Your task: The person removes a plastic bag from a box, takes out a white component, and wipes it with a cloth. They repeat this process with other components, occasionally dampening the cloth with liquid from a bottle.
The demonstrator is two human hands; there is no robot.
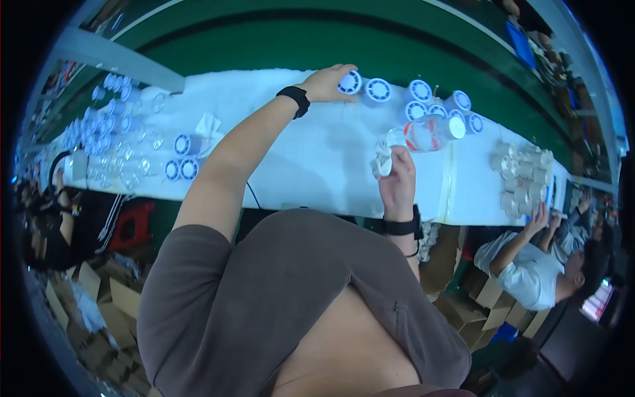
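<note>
My left hand (329, 85) reaches to the far edge of the white-covered table, its fingers around a blue-and-white cylinder (350, 82) with a slotted round top. Beside it stands a similar cylinder (378, 90), and several more (419, 90) are grouped to the right. My right hand (399, 177) is nearer, closed on a crumpled white cloth or tissue (381, 161). Just beyond that hand is a clear bottle (423, 134) with red markings and a white cap; whether it lies or stands I cannot tell.
Three cylinders (187, 143) and a crumpled tissue (209, 124) sit left of my left forearm. Farther left are many cylinders and clear cups (130, 173). Stacked whitish parts (522, 173) occupy the right end, near another person (529, 264). Cardboard boxes (99, 298) lie below.
</note>
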